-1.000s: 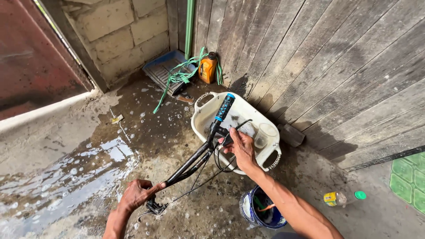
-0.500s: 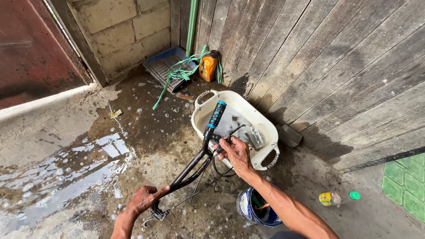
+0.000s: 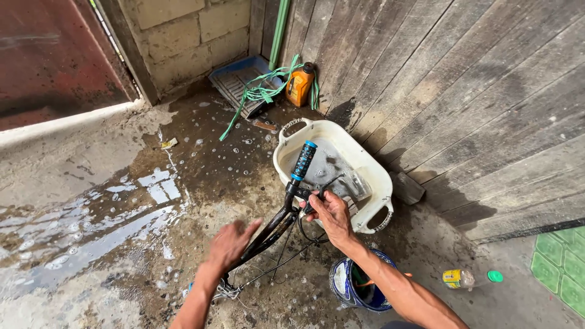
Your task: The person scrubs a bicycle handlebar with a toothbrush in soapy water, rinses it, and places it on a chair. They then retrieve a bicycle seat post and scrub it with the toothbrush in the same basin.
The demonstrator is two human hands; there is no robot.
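Wet concrete floor, plank wall at right. White plastic basin against the wall, soapy water inside. Black bicycle handlebar, blue-black grip poking over the basin's near rim. Right hand closed around the bar's brake-lever area; left hand lower on the bar, fingers spread, resting rather than clamped. Blue bucket near right. Orange bottle far.

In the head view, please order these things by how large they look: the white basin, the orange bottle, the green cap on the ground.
1. White basin, clearly the largest.
2. Orange bottle.
3. Green cap, the smallest.
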